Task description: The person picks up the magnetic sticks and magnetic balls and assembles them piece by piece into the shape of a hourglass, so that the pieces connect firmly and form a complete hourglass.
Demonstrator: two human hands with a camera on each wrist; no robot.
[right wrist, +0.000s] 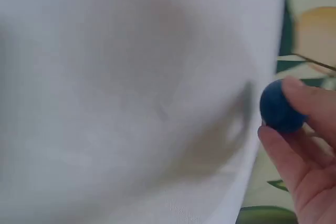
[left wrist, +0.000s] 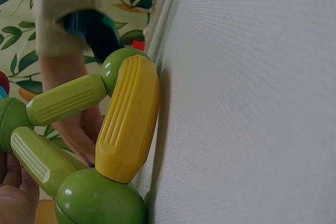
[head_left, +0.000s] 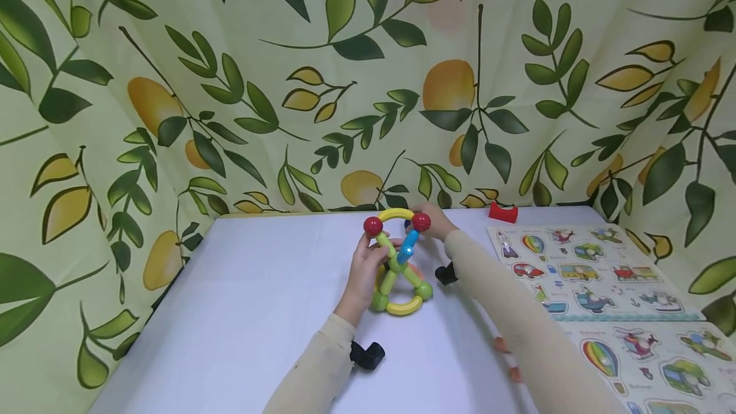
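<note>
In the head view, a toy figure of magnetic rods and balls stands over the white table. It has green rods (head_left: 388, 283), a blue rod (head_left: 408, 245), red balls (head_left: 373, 227) on top and yellow curved rods (head_left: 404, 307) above and below. My left hand (head_left: 361, 273) grips the figure from the left, fingers at its upper green rod. The left wrist view shows the lower yellow curved rod (left wrist: 128, 121) close by the tabletop, between green balls (left wrist: 100, 198). Beyond the figure, my right hand (head_left: 435, 221) pinches a blue ball (right wrist: 281, 107) between thumb and fingers, near the table's far edge.
A red block (head_left: 503, 213) lies at the far right of the table (head_left: 259, 286). Boards with vehicle pictures (head_left: 581, 271) cover the right side. What look like fingertips (head_left: 501, 344) show under my right sleeve. A leaf-patterned cloth (head_left: 368, 114) hangs behind.
</note>
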